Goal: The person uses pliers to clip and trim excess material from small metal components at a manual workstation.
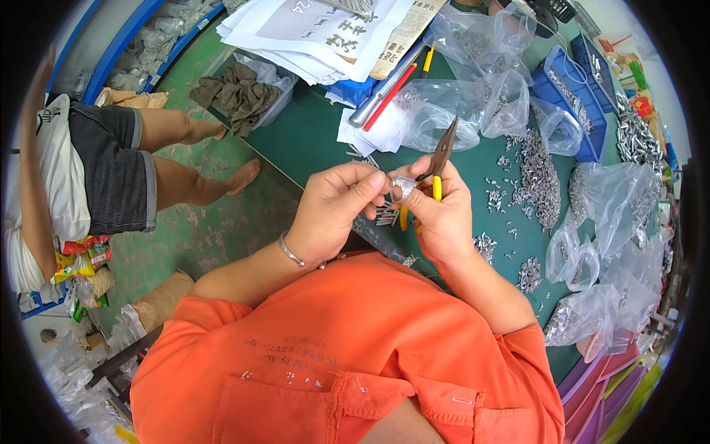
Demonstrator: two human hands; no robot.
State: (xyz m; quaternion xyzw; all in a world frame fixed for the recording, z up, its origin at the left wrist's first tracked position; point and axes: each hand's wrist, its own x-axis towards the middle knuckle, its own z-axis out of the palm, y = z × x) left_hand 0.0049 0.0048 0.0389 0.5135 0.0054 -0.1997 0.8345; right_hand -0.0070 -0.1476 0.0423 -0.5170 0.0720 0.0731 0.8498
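- small silvery metal part [403, 185] sits pinched between the fingertips of both hands, held up in front of the chest over the near edge of the green table [310, 140].
- left hand [333, 211] curls around from the left; its thumb and forefinger press together on the part's left side, the other fingers folded under. a metal bracelet [291, 251] rings that wrist.
- right hand [440, 214] does two jobs: its fingertips touch the part from the right, and its palm wraps the yellow handles of the pliers [440, 159], whose dark tips point up and away, clear of the part.
- more small parts [386, 216] seem to hang just below the left fingers; too small to tell what they are.
- to do this step well, i judge the left pinch should stay firm and close to the part's edge, so the right fingers can turn or seat it without it slipping.
- the plier tips are best kept angled away from the left thumb while the fingers work.
- piles of loose metal pieces [538, 177] lie on the table to the right, with clear plastic bags [473, 96] far and right, and blue trays [573, 103] beyond them.
- papers [318, 33] and a grey rag [237, 95] lie at the far left of the table.
- another person's bare legs [185, 159] stand on the floor to the left, well apart from the hands.
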